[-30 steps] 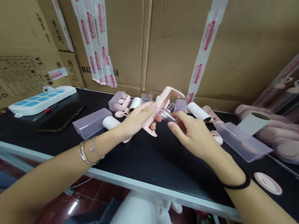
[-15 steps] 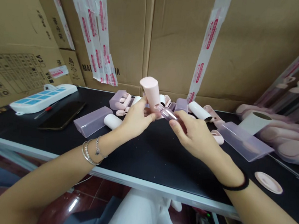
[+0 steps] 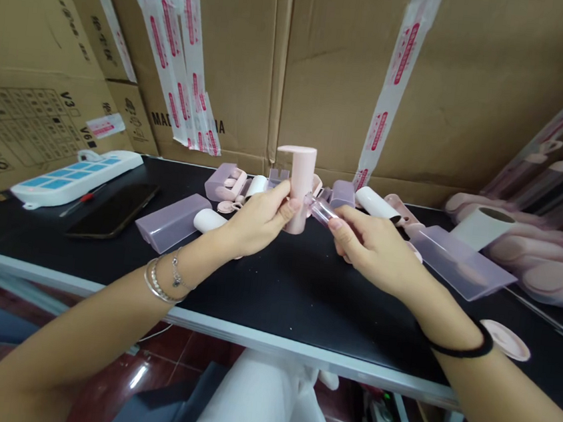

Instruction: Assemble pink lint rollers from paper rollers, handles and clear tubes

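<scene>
My left hand (image 3: 260,222) grips a pale pink plastic cylinder (image 3: 303,173) with a flat lip jutting left from its top. The cylinder stands nearly upright above the black table. In my right hand (image 3: 372,251) is a clear pinkish tube (image 3: 322,208), pinched between thumb and fingers. Its narrow end meets the cylinder's right side; whether it sits inside cannot be made out. Left of my left hand lie a white roll (image 3: 208,221) and a translucent purple cover (image 3: 172,221). Behind my right hand lies another white roll (image 3: 377,203) with a brown core.
A white power strip (image 3: 76,179) and a dark phone (image 3: 113,210) lie on the left. To the right are a purple cover (image 3: 462,263), a white roll (image 3: 484,227), a pink oval lid (image 3: 508,339) and several stacked pink rollers (image 3: 550,279). Cardboard (image 3: 336,76) stands behind.
The pink cylinder has turned from leaning left to nearly upright, its lip now pointing left. My right hand has shifted slightly right with the clear tube, still touching the cylinder.
</scene>
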Tool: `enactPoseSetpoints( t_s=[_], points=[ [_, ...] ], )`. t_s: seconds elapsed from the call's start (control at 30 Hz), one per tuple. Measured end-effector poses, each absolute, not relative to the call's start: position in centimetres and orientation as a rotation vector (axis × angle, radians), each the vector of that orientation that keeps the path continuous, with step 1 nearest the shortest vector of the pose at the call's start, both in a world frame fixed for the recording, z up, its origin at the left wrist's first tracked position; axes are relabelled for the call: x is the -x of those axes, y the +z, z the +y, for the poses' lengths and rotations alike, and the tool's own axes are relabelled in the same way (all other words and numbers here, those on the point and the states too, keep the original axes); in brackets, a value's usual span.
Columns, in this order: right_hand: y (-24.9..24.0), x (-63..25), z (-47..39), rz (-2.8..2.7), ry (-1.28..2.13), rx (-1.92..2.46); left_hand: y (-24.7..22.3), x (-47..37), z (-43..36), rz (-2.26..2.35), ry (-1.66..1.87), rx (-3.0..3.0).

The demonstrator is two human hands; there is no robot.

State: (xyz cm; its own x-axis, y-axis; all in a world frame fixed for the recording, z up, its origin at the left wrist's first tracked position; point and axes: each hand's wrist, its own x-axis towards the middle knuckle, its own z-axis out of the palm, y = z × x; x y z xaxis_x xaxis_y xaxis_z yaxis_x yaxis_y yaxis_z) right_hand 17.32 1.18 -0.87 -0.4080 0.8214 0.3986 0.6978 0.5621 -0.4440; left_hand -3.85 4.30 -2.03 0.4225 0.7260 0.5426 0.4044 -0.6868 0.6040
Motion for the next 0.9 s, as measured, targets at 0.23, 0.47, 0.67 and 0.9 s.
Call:
enactPoseSetpoints(
  t_s=[0.23,0.47,0.67,0.9],
  points=[
    [-0.6,-16.7,0.3,-2.237,0.527,1.114,-3.0,3.0,4.3,0.773,1.393,-1.840],
    [0.0,-16.9,-0.3,-2.328,0.516,1.185,-2.5,3.6,4.0,0.768,1.126,-1.713],
    [0.1,-17.1,-0.8,-2.406,0.542,1.213,-1.1,4.0,3.3,0.750,1.102,-1.939],
    [0.1,-16.9,-1.3,-2.423,0.501,1.248,-1.2,3.7,2.9,0.733,1.099,-1.978]
  ],
)
